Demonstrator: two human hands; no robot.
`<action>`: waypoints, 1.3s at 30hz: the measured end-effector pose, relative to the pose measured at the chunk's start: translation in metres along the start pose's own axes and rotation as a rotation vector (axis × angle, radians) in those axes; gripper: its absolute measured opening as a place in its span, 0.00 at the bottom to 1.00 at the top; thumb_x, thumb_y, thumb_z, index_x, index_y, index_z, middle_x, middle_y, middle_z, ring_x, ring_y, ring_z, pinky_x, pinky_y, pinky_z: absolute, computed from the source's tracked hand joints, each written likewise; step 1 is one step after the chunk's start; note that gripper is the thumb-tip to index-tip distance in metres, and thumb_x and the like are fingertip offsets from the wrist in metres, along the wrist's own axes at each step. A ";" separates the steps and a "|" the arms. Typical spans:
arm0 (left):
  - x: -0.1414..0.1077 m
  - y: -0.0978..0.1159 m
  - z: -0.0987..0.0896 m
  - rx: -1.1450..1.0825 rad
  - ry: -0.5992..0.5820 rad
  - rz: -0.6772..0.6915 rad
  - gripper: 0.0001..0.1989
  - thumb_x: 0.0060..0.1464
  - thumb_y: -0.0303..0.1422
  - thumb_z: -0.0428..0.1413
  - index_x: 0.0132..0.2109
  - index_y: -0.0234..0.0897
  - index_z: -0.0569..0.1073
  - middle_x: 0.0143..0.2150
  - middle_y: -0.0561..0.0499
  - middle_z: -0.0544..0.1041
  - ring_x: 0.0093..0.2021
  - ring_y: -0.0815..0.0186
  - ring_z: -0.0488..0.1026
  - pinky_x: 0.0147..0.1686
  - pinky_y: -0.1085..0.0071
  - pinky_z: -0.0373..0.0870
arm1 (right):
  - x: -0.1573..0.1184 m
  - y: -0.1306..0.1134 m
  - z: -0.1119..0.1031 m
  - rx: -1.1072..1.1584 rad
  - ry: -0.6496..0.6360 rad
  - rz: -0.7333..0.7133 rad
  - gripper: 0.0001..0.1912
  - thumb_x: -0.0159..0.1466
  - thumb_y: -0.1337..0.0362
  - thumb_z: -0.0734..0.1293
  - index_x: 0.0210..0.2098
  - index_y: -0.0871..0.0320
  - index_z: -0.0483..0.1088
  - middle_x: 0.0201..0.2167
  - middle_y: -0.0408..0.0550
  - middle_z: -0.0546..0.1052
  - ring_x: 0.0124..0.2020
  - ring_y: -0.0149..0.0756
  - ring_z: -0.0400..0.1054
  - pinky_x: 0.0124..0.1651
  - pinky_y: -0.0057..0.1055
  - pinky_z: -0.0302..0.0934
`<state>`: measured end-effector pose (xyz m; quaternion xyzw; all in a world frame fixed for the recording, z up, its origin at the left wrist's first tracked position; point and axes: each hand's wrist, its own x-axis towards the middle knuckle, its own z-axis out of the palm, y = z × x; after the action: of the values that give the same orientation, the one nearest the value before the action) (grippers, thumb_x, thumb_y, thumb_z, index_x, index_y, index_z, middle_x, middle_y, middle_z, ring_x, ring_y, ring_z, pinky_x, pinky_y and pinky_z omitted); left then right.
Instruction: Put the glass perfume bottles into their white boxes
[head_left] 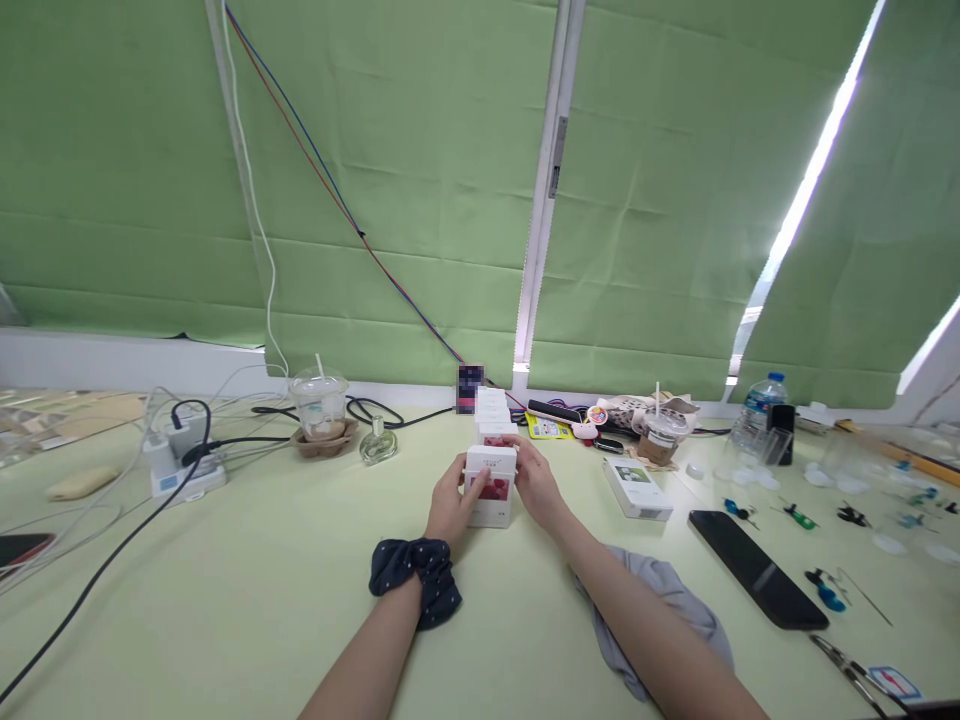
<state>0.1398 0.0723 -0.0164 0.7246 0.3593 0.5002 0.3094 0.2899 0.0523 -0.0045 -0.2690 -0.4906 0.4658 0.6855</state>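
Note:
In the middle of the table, a small white box (491, 508) with a dark red picture on its front stands upright. My left hand (452, 500) grips its left side, thumb across the front. My right hand (538, 482) is closed at the box's upper right edge; its fingertips are partly hidden, and I cannot tell whether they also touch the box behind. Directly behind, more white boxes (492, 402) stand in a row, one after another, partly covered by the front one. Another white box (636, 488) with a green picture lies flat to the right.
To the left are a power strip (187, 482), a plastic cup (319, 400) and a glass bottle (377, 442). On the right lie a black phone (757, 568), pliers (855, 672), a grey cloth (660, 600) and an iced drink (661, 435). A water bottle (757, 415) stands farther back.

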 end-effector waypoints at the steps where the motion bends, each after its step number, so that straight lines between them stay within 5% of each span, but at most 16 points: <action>1: 0.000 0.001 0.000 -0.003 0.000 0.000 0.17 0.55 0.45 0.50 0.46 0.38 0.68 0.39 0.49 0.77 0.35 0.63 0.74 0.35 0.69 0.71 | 0.000 0.001 0.000 -0.035 -0.008 -0.003 0.17 0.60 0.49 0.65 0.42 0.54 0.72 0.44 0.48 0.75 0.42 0.38 0.69 0.40 0.30 0.63; 18: 0.001 -0.008 0.004 0.025 0.060 -0.014 0.18 0.54 0.45 0.52 0.47 0.39 0.63 0.44 0.47 0.75 0.37 0.61 0.74 0.36 0.65 0.72 | 0.004 0.021 -0.008 -0.103 0.094 0.107 0.14 0.53 0.54 0.70 0.32 0.58 0.75 0.29 0.45 0.75 0.30 0.34 0.66 0.33 0.28 0.59; 27: 0.001 -0.014 0.005 -0.006 0.094 -0.038 0.20 0.52 0.45 0.54 0.47 0.39 0.61 0.45 0.44 0.75 0.37 0.60 0.74 0.34 0.65 0.71 | 0.001 0.019 -0.005 -0.078 0.093 0.140 0.15 0.52 0.53 0.69 0.31 0.59 0.74 0.30 0.46 0.76 0.30 0.36 0.67 0.32 0.29 0.59; 39: -0.002 -0.010 0.001 0.093 0.010 0.009 0.18 0.56 0.45 0.49 0.49 0.40 0.64 0.40 0.50 0.76 0.36 0.63 0.74 0.38 0.67 0.70 | 0.003 0.016 0.002 -0.104 0.185 0.157 0.14 0.48 0.59 0.70 0.29 0.56 0.64 0.25 0.41 0.73 0.26 0.33 0.66 0.30 0.27 0.58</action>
<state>0.1387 0.0760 -0.0254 0.7372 0.3804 0.4882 0.2712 0.2827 0.0616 -0.0156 -0.3834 -0.4262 0.4654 0.6744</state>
